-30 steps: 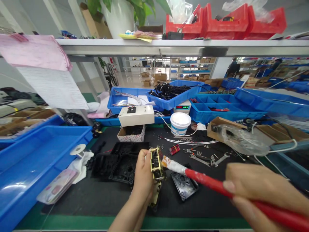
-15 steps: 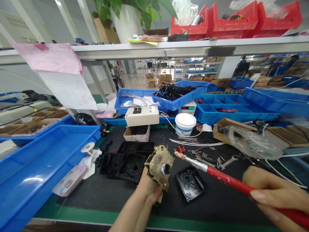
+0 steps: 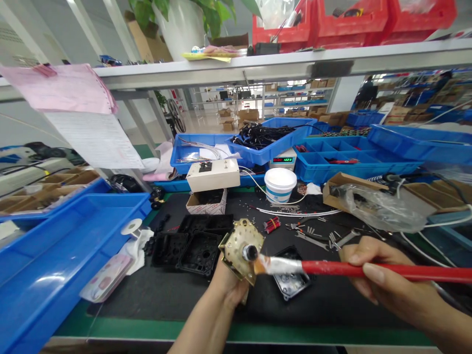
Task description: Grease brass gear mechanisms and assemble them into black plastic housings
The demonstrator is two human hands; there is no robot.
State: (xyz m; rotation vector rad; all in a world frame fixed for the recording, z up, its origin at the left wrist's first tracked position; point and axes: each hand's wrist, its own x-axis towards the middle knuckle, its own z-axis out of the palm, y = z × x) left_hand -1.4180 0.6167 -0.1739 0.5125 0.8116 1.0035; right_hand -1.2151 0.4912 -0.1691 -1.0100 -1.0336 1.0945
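My left hand (image 3: pixel 229 286) is closed around a brass-coloured metal gear mechanism (image 3: pixel 238 248), with a short dark round shaft sticking out of its face. In my right hand (image 3: pixel 383 280) I grip a red-handled paintbrush (image 3: pixel 328 268) between thumb and fingers. The orange-brown bristles meet the plate right beside the shaft. Behind the brush lies a black plastic housing (image 3: pixel 289 282) on the dark mat, partly covered by the handle. More black housings (image 3: pixel 201 253) sit left of the mechanism.
A white tub (image 3: pixel 280 184) stands at the back, near a white switch box (image 3: pixel 213 175). Wrenches (image 3: pixel 311 241) and a bundle of red parts (image 3: pixel 272 224) lie to the right. A long blue tray (image 3: pixel 73 246) runs along the left, beside a phone (image 3: pixel 106 278).
The paintbrush has swung left and down to the shaft of the mechanism, and its handle is now nearly level. My right hand has moved left and up. My left hand stays almost in place.
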